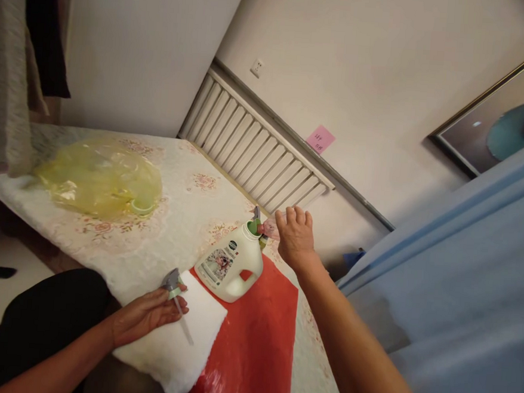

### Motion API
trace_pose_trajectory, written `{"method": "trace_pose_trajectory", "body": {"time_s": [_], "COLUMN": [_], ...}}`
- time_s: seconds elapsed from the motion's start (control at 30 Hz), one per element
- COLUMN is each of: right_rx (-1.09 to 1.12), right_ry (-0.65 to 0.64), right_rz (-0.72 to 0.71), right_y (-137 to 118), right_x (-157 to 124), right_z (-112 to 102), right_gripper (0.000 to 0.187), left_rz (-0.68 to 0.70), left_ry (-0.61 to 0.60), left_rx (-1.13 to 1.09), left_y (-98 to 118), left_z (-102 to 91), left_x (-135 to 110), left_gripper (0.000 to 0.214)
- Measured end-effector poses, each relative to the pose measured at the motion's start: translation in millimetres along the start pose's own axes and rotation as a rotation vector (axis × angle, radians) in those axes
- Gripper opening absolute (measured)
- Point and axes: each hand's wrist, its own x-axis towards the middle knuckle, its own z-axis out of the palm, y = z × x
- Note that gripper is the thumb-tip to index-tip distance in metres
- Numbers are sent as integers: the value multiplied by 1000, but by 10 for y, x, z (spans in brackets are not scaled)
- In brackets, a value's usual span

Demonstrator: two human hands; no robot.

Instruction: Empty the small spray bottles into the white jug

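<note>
My left hand [146, 314] is closed around a spray-pump head [173, 280], grey on top with a pale green collar. Its thin clear tube hangs down over a white cloth [165, 357]. My right hand [295, 238] grips a small clear pinkish bottle [269, 226], tipped sideways with its neck at the mouth of a large pale detergent jug [239, 261]. Green shows inside the jug's open mouth. The jug stands upright at the edge of a red sheet [258, 352]. Other small items behind the jug are mostly hidden.
A yellow plastic bag [97, 173] with a pale green round cap [141, 206] by it lies at the left of the flowered tablecloth [179, 161]. Behind the table is a white radiator [256, 148]. A blue curtain [464, 258] hangs at the right.
</note>
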Motion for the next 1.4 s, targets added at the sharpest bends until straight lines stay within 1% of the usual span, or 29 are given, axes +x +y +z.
{"method": "trace_pose_trajectory", "body": {"time_s": [0.1,0.2,0.3,0.37,0.47,0.57,0.67,0.73,0.8,0.93,1.07,1.13,1.23,1.33,1.4], "right_rx": [126,325,573,734,923,1026,1106,1145,1166,1201,1228,1245,1281,1315,1332], "right_ry": [-27,-68,-47,-9,123,145,128,116,101,88,109,124,134,120,105], "right_rz": [109,268,406,444,535,610,688,727,756,775,771,771,767,795,819], "right_y": [-15,-52,-151,-275,-542,-825,-1025,-1101,-1142,-1174,-1195,-1215,-1250,-1276,-1290], "right_x": [-113,-312,-613,-862,-1263,-1626,-1893,-2019,-2114,-2243,-2303,-2308,-2293,-2282,-2288], "right_z": [93,255,488,656,866,989,1046,1063,1067,1040,997,972,925,876,859], "right_gripper": [55,59,66,71,71,69,69,72,74,78,78,77,76,79,81], "left_rz": [27,69,138,195,300,372,403,396,374,333,302,271,247,250,248], "left_ry": [25,68,70,52,-15,-53,-56,-48,-44,-43,-21,-16,-18,-31,-56], "left_rx": [23,63,90,101,127,164,215,245,273,333,424,519,728,926,1012], "left_y": [22,125,287,397,525,586,580,543,487,347,180,79,-80,-210,-262], "left_z": [99,317,656,927,1350,1712,1948,2033,2078,2115,2138,2147,2150,2125,2097], "left_x": [-4,11,52,83,122,161,214,254,291,352,407,432,469,509,533], "left_gripper": [33,30,33,35,35,36,35,34,35,38,42,45,48,46,43]}}
